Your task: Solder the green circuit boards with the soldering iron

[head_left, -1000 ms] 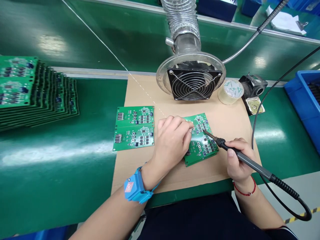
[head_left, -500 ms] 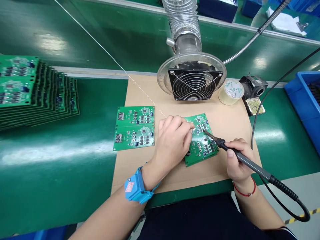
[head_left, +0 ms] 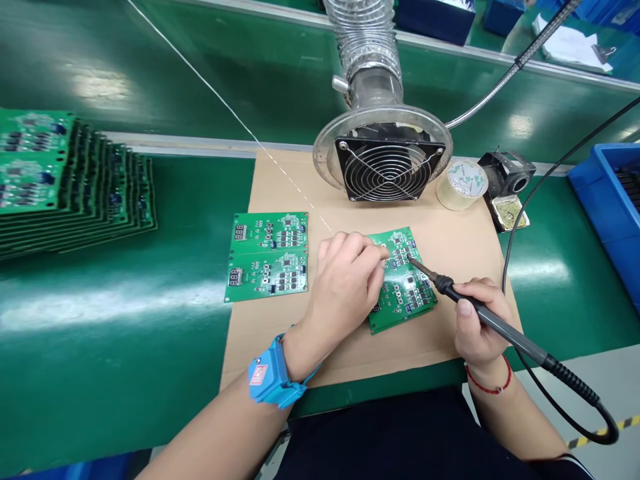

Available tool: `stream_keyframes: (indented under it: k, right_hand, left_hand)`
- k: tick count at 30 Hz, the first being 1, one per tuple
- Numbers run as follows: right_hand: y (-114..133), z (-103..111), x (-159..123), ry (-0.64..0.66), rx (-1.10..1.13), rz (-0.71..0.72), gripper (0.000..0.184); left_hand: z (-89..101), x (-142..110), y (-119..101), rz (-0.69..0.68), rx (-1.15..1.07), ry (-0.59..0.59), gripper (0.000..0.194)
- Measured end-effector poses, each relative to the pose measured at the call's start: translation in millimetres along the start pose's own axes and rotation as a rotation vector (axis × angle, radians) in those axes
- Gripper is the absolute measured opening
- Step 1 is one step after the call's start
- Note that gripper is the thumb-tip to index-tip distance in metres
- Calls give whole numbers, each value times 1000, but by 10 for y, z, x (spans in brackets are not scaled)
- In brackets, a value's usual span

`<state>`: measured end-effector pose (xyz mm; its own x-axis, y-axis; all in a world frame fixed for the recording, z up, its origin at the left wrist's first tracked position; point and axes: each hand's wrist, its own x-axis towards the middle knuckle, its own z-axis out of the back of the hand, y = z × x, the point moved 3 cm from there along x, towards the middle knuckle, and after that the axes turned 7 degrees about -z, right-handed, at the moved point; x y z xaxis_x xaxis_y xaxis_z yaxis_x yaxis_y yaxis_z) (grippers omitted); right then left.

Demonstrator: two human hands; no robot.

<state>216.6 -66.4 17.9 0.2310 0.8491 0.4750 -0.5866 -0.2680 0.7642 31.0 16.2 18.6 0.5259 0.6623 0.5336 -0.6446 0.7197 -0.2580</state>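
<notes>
My left hand is closed over the left part of a green circuit board, fingers curled. A thin silvery solder wire slants down from the upper left into those fingers; its end is hidden. In my right hand is a soldering iron, gripped like a pen. Its tip is at the small components in the board's upper right half. The board lies tilted on a cardboard sheet. Left of my hand rests another circuit board with two small displays.
A fume extractor fan hangs behind the boards. Right of it are a tape roll, an iron stand and a blue bin. Stacked circuit boards stand at left. The iron's black cable loops at right.
The soldering iron's tip has shifted very slightly up on the board. The upper part of the solder wire has swung a little to the right. My left hand stays in place.
</notes>
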Motion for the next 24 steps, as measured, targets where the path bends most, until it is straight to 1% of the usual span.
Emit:
stream_keyframes:
  k: [6, 13, 20, 24]
  right_hand:
    - [-14, -21, 5, 37, -6, -30, 14]
    - [9, -22, 10, 67, -34, -60, 12]
    - [9, -29, 9, 59, -1, -60, 13]
    - [-10, -12, 3, 14, 11, -27, 14]
  left_hand:
    - [-1, 3, 0, -13, 12, -13, 11]
    - [-2, 6, -3, -14, 21, 2, 11]
    - [7, 7, -8, -13, 34, -9, 11]
    - [38, 16, -5, -2, 45, -40, 12]
